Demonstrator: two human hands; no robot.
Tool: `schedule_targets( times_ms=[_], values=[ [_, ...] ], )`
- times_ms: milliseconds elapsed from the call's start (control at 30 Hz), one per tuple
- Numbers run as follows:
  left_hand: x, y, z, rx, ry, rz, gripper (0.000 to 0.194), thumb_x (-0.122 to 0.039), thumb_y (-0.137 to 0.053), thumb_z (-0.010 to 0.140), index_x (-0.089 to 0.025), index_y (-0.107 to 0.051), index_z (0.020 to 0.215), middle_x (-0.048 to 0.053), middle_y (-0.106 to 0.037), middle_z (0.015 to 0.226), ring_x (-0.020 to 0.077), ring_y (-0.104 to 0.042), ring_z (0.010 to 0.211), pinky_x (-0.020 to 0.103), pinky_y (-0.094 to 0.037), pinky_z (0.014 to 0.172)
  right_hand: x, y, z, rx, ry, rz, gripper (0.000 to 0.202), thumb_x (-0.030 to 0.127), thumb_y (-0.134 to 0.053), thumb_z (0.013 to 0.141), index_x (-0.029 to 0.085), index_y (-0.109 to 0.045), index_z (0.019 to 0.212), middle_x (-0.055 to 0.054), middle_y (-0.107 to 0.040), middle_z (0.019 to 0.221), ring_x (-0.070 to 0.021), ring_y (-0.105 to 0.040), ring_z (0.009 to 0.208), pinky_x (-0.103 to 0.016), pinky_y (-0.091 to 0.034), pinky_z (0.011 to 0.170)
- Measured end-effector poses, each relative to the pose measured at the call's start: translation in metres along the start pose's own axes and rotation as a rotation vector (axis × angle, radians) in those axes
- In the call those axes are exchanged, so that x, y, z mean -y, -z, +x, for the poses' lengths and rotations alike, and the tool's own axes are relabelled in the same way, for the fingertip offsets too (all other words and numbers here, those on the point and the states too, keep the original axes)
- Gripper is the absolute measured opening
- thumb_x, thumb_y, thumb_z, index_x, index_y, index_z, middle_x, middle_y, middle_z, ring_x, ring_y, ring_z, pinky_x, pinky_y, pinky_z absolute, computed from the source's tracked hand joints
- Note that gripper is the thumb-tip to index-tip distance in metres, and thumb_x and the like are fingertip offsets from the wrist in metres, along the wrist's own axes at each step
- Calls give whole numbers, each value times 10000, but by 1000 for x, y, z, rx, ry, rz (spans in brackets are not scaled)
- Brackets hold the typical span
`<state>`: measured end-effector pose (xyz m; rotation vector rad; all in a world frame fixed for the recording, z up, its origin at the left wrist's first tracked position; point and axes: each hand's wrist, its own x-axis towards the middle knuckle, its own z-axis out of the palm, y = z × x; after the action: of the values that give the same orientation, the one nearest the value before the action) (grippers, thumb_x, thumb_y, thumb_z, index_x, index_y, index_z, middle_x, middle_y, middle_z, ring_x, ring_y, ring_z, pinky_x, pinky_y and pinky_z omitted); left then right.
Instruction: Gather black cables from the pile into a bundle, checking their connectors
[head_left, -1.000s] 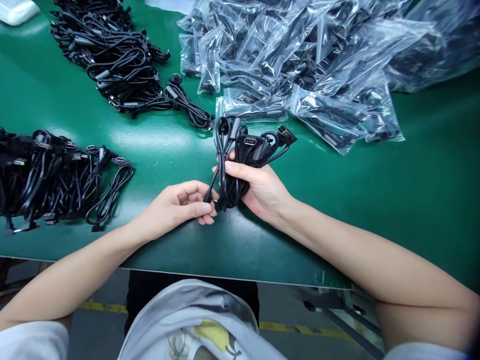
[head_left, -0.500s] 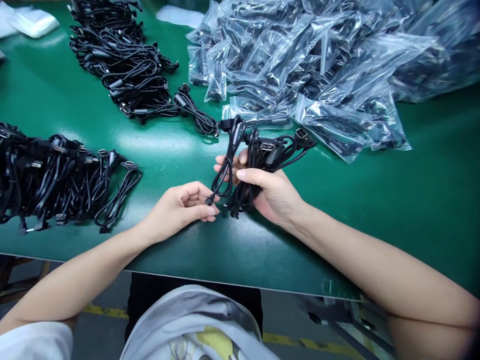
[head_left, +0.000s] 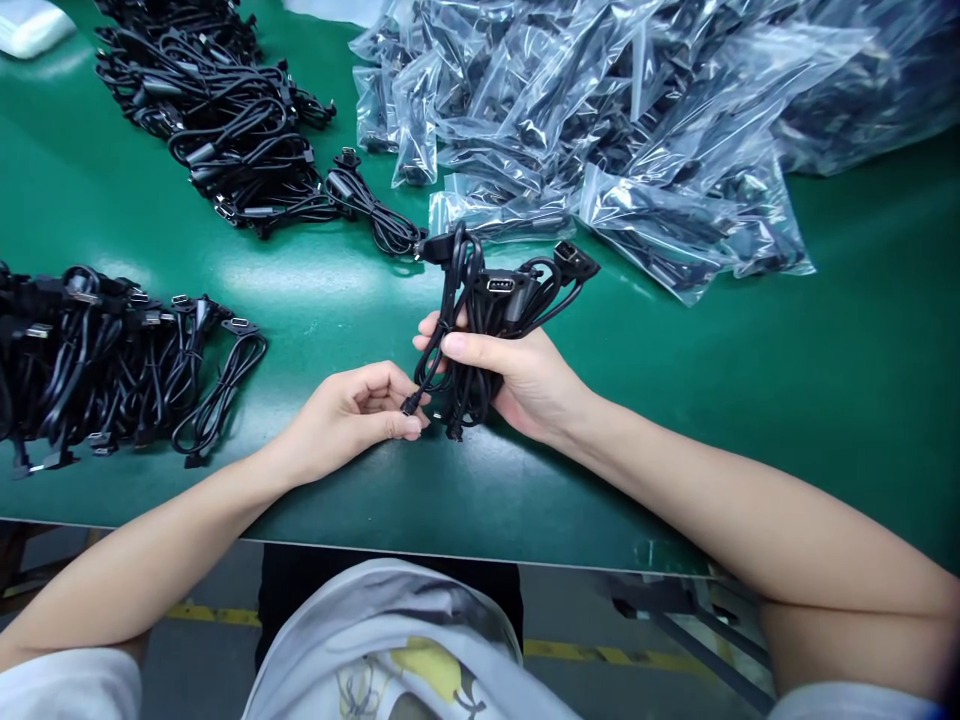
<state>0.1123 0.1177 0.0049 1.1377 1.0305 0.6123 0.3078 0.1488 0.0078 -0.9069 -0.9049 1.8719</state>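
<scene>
Several coiled black cables (head_left: 476, 345) are gripped by my right hand (head_left: 529, 375), its thumb pressing across the leftmost coil. Their wide socket ends stick up and out to the right; small plugs hang at the bottom. My left hand (head_left: 364, 410) is at the lower left of the bunch, its fingers curled around the small plug end (head_left: 409, 404) of the leftmost cable. Just beyond the bunch, a single coiled cable (head_left: 375, 208) lies on the green table (head_left: 337, 310).
A long pile of black cables (head_left: 225, 120) lies at the upper left. Another row of coiled cables (head_left: 112, 360) lies at the left. Clear bags with cables inside (head_left: 570, 110) are heaped at the back right. The table's front edge (head_left: 375, 548) runs near my body.
The view has shifted slightly. The leftmost cable now sits closer against the rest of the bunch under my right thumb. My left hand remains at its plug end.
</scene>
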Motion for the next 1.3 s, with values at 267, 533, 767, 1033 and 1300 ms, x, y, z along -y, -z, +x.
schedule_targets(
  times_ms=[267, 533, 767, 1033, 1300],
  values=[
    [1, 1, 1, 11, -39, -25, 180, -177, -798, 727, -142, -654, 827, -3, -701, 760, 101, -632, 693, 233, -514, 700, 2, -3, -2, 23, 51, 2, 155, 232, -815, 702, 196, -758, 842, -14, -745, 885, -173, -676, 832, -323, -570, 793],
    [2, 1, 2, 18, -81, -37, 172, -179, -804, 733, -145, -650, 803, 0, -704, 770, 98, -636, 708, 224, -512, 712, 2, -3, -4, 90, 90, 17, 173, 224, -827, 686, 215, -746, 839, -1, -745, 887, -199, -692, 898, -344, -579, 797],
    [4, 1, 2, 2, -92, 2, 209, -232, -813, 734, -149, -627, 782, 14, -700, 790, 115, -644, 725, 250, -523, 733, 3, -5, -6, 78, 63, -6, 186, 236, -841, 647, 206, -754, 809, -5, -741, 837, -210, -696, 878, -369, -576, 814],
    [4, 1, 1, -1, -76, 0, 181, -194, -798, 730, -149, -629, 780, 10, -706, 801, 105, -635, 722, 239, -511, 726, 1, -4, -6, 87, 71, 26, 170, 213, -832, 674, 208, -753, 825, -1, -747, 860, -192, -695, 870, -345, -577, 808],
    [-2, 0, -1, 8, 11, 28, 205, -231, -803, 725, -143, -645, 822, 3, -693, 738, 103, -623, 663, 241, -500, 680, -7, 1, 2, -27, -25, 56, 201, 283, -848, 692, 206, -756, 854, -23, -764, 929, -174, -689, 801, -328, -585, 757]
  ],
)
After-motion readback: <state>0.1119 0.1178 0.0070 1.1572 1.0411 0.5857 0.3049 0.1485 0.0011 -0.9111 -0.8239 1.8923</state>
